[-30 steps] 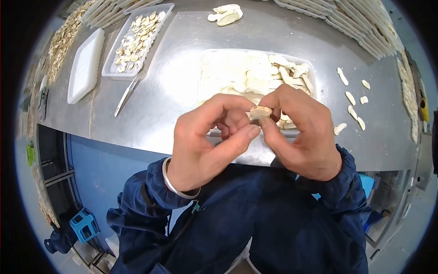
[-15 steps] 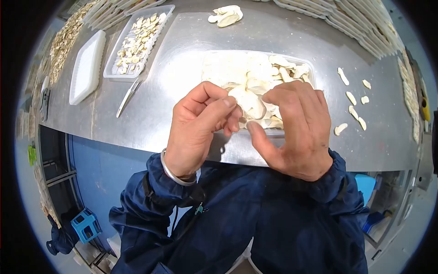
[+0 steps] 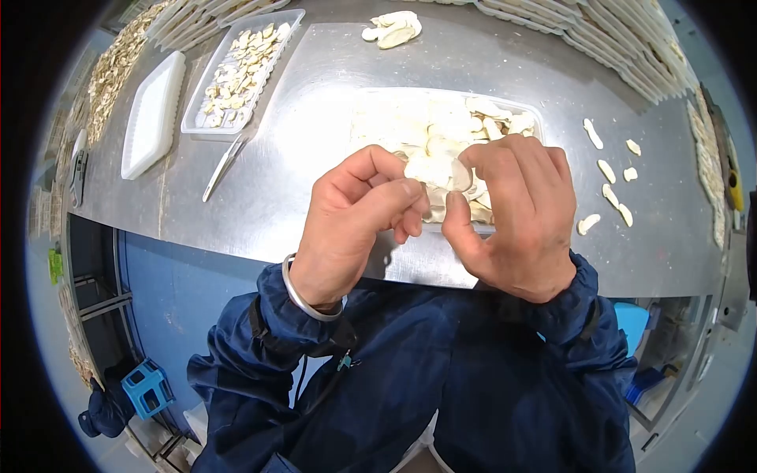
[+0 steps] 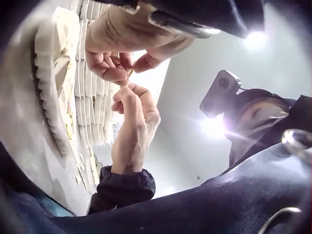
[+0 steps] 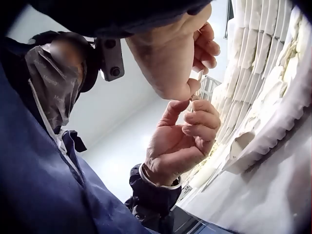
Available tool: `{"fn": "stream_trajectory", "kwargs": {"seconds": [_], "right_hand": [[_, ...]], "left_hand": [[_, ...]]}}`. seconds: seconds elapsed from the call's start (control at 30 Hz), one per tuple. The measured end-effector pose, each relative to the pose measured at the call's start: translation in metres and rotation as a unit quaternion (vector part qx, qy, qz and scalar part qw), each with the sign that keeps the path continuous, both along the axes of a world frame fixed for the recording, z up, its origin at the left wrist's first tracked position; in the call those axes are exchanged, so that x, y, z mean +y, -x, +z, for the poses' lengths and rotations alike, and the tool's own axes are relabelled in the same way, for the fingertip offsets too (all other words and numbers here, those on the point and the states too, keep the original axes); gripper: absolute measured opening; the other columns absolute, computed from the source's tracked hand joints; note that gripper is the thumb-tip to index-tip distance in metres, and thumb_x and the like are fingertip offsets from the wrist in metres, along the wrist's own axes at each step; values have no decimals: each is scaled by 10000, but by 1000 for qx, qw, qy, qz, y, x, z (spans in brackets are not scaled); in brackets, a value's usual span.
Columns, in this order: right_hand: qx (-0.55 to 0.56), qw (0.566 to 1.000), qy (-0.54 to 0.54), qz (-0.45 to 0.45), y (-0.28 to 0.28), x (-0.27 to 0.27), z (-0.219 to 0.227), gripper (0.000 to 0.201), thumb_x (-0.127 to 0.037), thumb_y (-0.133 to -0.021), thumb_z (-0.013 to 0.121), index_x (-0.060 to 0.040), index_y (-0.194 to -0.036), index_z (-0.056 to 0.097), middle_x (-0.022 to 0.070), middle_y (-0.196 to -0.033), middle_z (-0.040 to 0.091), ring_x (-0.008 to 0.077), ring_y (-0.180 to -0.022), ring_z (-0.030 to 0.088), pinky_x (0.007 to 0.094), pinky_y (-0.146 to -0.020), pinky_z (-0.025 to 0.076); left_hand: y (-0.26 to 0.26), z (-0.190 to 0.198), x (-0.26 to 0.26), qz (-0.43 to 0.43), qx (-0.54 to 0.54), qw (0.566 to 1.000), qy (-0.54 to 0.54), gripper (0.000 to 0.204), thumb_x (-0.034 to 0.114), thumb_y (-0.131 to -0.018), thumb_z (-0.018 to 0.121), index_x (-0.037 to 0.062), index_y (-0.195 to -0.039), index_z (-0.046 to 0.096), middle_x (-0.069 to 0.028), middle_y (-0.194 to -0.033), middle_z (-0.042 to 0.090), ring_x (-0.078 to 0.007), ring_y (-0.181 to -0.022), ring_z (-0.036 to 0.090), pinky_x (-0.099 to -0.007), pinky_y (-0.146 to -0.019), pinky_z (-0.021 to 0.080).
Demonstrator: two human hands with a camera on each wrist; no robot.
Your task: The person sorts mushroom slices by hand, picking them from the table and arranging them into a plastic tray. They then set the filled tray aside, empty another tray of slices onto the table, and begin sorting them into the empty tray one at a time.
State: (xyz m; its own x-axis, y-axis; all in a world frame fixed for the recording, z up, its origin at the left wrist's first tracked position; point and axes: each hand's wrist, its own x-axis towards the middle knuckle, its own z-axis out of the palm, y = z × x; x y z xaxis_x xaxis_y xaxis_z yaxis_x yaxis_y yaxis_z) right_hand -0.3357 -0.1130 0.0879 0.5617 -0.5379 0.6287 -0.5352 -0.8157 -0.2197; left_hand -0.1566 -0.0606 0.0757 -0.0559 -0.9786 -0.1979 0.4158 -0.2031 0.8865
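Observation:
A pale mushroom slice [image 3: 431,169] is held up between both hands, over the near side of a clear tray [image 3: 539,120] filled with similar slices. My left hand [image 3: 351,217] pinches its left side between thumb and forefinger, the other fingers curled below. At the right edge, my right hand [image 3: 516,217] pinches it with thumb and forefinger, its back turned upward. In the left wrist view the slice's thin brownish edge [image 4: 130,73] shows between the fingertips of the two hands.
A tray of smaller pieces [image 3: 189,126] and a white tray [image 3: 152,118] lie at left, near a slim white-handled tool [image 3: 222,168]. Several loose slices [image 3: 605,171] lie at right, a small pile [image 3: 393,30] at the back. Stacked filled trays [image 3: 623,43] line the far edge.
The small brown-edged piece between the fingertips gives way to a broad pale slice in my left hand. My right hand moves off, then closes its fingertips on the slice's right edge.

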Motion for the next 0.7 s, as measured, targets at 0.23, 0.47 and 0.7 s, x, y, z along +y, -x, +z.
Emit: {"fn": "stream_trajectory", "kwargs": {"seconds": [0.23, 0.47, 0.7], "right_hand": [[-4, 998, -42, 39, -1, 2, 4, 305, -44, -612, 666, -22, -895, 554, 94, -800, 539, 248, -712, 546, 361, -651, 392], [-65, 981, -164, 76, 5, 2, 5, 329, 65, -623, 631, -37, -927, 560, 81, -795, 577, 247, -694, 564, 345, -638, 388], [-32, 996, -11, 88, 7, -3, 1, 373, 45, -614, 679, -47, -954, 556, 115, -886, 607, 264, -752, 579, 357, -649, 392]], "left_hand": [[-4, 4, -1, -34, -60, 998, -5, 128, 85, -917, 592, -3, -1010, 587, -69, -783, 623, -83, -615, 560, -205, -537, 437], [-3, 3, 2, -6, -42, 999, 29, 174, 60, -913, 607, -19, -1067, 602, -68, -797, 660, -86, -639, 596, -199, -563, 469], [-8, 10, 4, -26, 12, 999, 16, 202, 10, -911, 572, -38, -1108, 566, -93, -844, 662, -120, -712, 641, -218, -627, 513]]}}
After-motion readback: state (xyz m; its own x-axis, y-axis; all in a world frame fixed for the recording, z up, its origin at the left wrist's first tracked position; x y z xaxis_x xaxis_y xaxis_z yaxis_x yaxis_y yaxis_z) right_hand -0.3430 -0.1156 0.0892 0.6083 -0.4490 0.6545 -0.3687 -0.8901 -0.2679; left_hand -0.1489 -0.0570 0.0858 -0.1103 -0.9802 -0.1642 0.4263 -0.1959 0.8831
